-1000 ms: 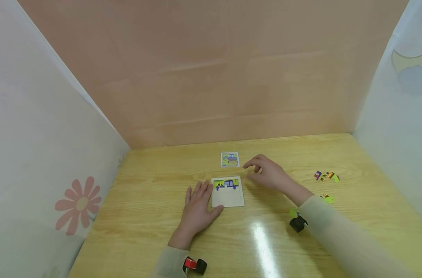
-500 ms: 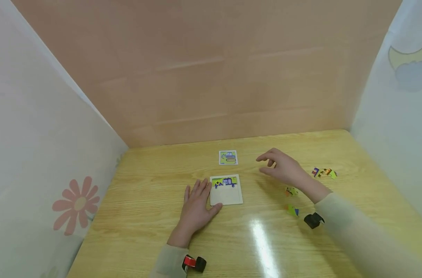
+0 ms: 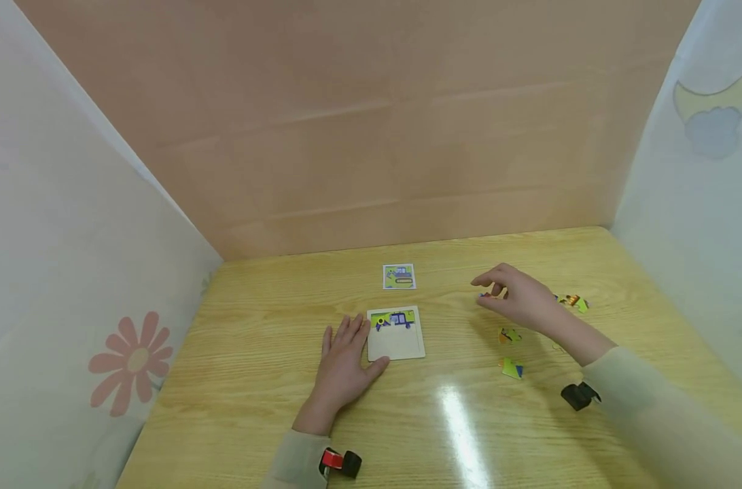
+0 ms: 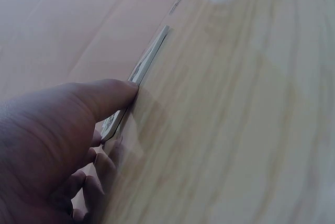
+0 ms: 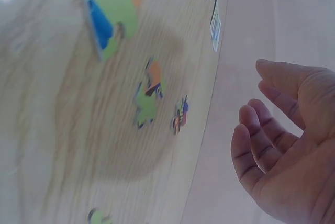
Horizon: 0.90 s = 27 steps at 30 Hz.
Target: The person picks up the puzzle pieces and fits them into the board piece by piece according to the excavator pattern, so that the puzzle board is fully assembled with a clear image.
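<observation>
My left hand [image 3: 346, 367] rests on the table at the left side of a square puzzle board [image 3: 397, 345], fingers straight. Its thumb touches the board's near left corner, as the left wrist view also shows. Picture pieces of a blue vehicle on green fill the board's upper strip; bare pale wood shows below. Over the table to the right hovers my right hand [image 3: 522, 299], fingers loosely bent, and the right wrist view [image 5: 285, 140] shows nothing between them. A red and blue puzzle piece [image 3: 485, 295] shows past its thumb. Beneath it lies a green and orange piece [image 3: 509, 335].
A small picture card [image 3: 399, 277] of the vehicle lies behind the board. Toward the front sits a green and blue piece [image 3: 511, 368]. More pieces [image 3: 577, 303] lie at the right, partly behind the right forearm. Cloth walls [image 3: 359, 136] border the table.
My right hand has moved rightward, away from the board toward the loose pieces. The left hand stays at the board. The view has shifted slightly.
</observation>
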Tool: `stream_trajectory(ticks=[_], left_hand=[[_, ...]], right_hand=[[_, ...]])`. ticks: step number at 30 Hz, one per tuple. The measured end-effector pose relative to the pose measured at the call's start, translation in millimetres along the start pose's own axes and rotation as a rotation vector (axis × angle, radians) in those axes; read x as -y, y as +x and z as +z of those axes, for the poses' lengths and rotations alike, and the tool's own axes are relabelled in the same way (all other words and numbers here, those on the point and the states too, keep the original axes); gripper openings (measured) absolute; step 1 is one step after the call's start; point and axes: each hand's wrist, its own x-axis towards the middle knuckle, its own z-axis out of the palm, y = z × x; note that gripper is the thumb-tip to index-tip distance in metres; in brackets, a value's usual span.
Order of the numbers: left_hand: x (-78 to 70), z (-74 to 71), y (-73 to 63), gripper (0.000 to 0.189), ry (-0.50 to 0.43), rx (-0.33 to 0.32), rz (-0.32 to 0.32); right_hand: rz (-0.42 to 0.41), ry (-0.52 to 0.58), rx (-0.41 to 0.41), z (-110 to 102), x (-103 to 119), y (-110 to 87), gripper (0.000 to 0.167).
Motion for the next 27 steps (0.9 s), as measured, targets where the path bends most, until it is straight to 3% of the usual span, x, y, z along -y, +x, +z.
stream_trajectory(ticks=[17,27], left_hand=[[-1.3,-1.9,1.8,0.084,0.009,0.000,0.003],[-1.3,-2.1,0.6,0.083,-0.004,0.006,-0.006]], right_hand=[[0.038,-0.016,-0.002,-10,-23,-39.7,0.042],[-0.010,-0.053,-0.027,-7,-33,-53.8,0.040]])
